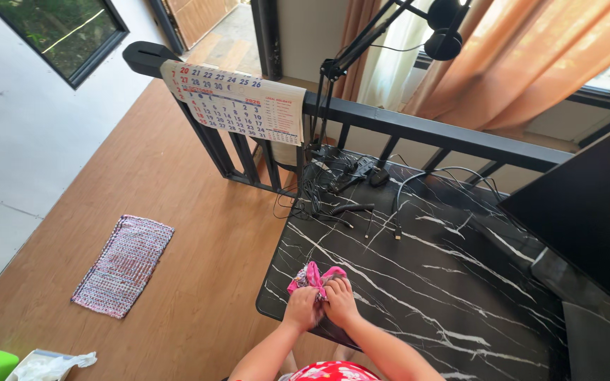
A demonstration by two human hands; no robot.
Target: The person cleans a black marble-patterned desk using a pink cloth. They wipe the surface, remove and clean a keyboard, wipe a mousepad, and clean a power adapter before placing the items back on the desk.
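Note:
A small pink patterned cloth (pixel 313 275) lies bunched on the near left corner of a black marble-patterned desk (pixel 453 282). My left hand (pixel 302 307) grips the cloth's near left part. My right hand (pixel 340 300) presses on it from the right, fingers curled over the fabric. Both hands touch each other over the cloth. Much of the cloth is hidden under my fingers.
Tangled black cables (pixel 337 187) and a coiled cord lie at the desk's far left. A dark monitor (pixel 587 212) stands at the right. A black railing (pixel 418 130) carries a hanging calendar (pixel 238 102). A woven mat (pixel 125 264) lies on the wooden floor.

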